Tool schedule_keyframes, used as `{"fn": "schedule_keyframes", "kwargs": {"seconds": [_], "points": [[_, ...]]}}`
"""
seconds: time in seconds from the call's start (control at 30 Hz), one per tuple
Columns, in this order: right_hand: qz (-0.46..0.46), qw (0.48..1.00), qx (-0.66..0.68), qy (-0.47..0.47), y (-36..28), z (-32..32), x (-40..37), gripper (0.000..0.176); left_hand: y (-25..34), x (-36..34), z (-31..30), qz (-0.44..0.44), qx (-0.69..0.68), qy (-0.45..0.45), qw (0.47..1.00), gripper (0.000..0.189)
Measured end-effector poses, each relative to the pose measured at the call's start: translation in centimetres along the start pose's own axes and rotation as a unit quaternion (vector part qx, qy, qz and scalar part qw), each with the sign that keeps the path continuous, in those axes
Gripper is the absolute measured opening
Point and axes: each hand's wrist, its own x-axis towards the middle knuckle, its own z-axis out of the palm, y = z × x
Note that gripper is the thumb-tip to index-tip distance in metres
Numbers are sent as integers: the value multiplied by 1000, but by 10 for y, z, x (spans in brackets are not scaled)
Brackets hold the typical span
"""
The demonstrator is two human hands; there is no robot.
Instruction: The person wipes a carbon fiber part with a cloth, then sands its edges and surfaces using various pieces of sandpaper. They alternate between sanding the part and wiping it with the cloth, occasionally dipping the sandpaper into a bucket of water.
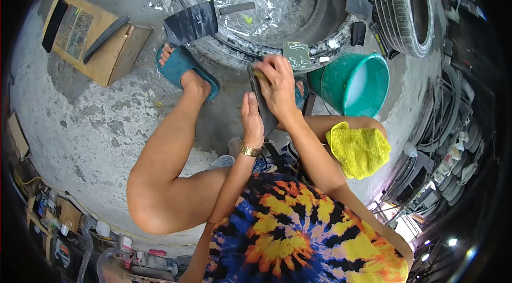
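A dark, flat, narrow piece stands on edge between my hands, above the floor between my legs. My left hand, with a gold watch at the wrist, presses along its left side and steadies it; the thumb is hidden. Curled fingers of my right hand lie at its upper end, closed on a small yellowish pad that is mostly covered and slightly blurred. Just beyond stands a tire lying flat, with a green sheet of what looks like sandpaper on its near rim.
A green bucket of cloudy liquid stands right of the tire. A yellow cloth drapes over my right leg. Left is a cardboard box carrying dark strips. Several dark pieces, one broad and curved, rest around the tire. Another tire stands upright.
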Motion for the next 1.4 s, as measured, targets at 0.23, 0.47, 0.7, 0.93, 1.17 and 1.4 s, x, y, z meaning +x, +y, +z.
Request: {"fn": "schedule_keyframes", "kwargs": {"seconds": [0.23, 0.47, 0.7, 0.93, 1.17, 1.4], "points": [[9, 1000, 4, -9, 0, -3, -16, 27, -12, 5, -4, 9, -38, -12, 999, 45], [17, 1000, -2, -4, -8, -7, -18, 26, 16, -4, 6, -34, -15, 18, 999, 64], [16, 1000, -2, -15, -6, -8, -21, 29, 9, -2, 2, -20, -16, 4, 1000, 65], [3, 1000, -8, 8, -7, -7, -18, 27, 14, -7, 7, -20, -23, 22, 999, 58], [-9, 1000, -16, 15, -7, -4, -3, 24, 10, -2, 2, -20, -30, -10, 999, 61], [1, 1000, -17, 16, -7, 0, 8, 24, 14, -12, 9, -36, -11, 22, 999, 59]]}}
